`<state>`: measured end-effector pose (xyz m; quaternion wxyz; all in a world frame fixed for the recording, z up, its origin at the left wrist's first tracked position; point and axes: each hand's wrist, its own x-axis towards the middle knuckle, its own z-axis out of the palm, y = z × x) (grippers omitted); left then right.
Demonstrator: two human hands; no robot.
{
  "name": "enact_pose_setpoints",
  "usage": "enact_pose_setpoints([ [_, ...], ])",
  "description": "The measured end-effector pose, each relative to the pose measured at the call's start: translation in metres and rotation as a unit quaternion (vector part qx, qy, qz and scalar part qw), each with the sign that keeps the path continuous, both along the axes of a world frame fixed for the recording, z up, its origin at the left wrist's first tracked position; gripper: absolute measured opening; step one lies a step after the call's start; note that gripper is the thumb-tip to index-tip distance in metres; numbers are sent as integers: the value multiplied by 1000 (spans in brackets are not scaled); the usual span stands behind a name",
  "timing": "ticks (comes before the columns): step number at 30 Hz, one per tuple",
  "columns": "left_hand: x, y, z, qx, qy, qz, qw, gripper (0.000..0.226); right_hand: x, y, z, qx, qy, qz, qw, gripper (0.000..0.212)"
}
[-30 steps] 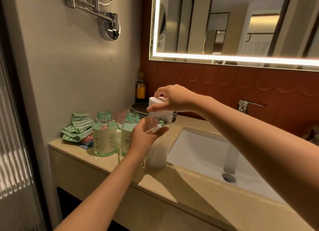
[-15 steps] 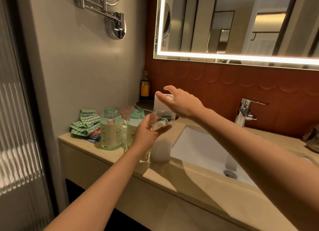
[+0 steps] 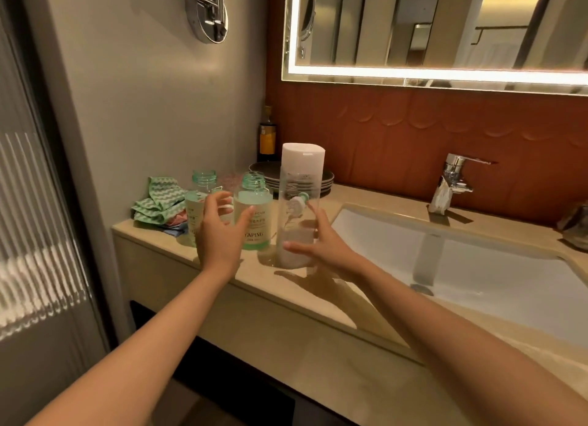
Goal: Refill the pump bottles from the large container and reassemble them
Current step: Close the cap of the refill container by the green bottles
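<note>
large container (image 3: 299, 187) stands on the counter (image 3: 270, 279) near its front edge, just left of the sink (image 3: 477, 266). right hand (image 3: 321, 247) wraps its lower part, thumb in front. left hand (image 3: 219, 231) spread, holding nothing, in front of two open-necked pump bottles (image 3: 256, 222). clear plastic, nearly empty: probably light, slick, tippy. grip mid-body.

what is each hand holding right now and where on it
The right hand grips the clear container low on its body, thumb in front. The left hand is open by the green bottle, holding nothing.
</note>
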<state>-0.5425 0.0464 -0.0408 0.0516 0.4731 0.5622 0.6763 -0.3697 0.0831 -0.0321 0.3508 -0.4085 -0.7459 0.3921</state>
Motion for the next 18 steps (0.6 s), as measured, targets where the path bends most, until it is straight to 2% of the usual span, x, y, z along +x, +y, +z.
enact_pose_setpoints([
  [3,2,7,-3,-26,28,17,999,49,-13,4,-2,-1,25,-34,999,87],
  [7,6,20,-1,9,4,-5,1000,60,-14,15,-5,3,59,-98,993,82],
  [12,8,37,-1,-36,18,-13,999,77,-15,49,2,-27,108,-174,978,81],
  [18,7,48,-4,-38,58,30,997,68,-22,99,2,-24,65,-211,975,85],
])
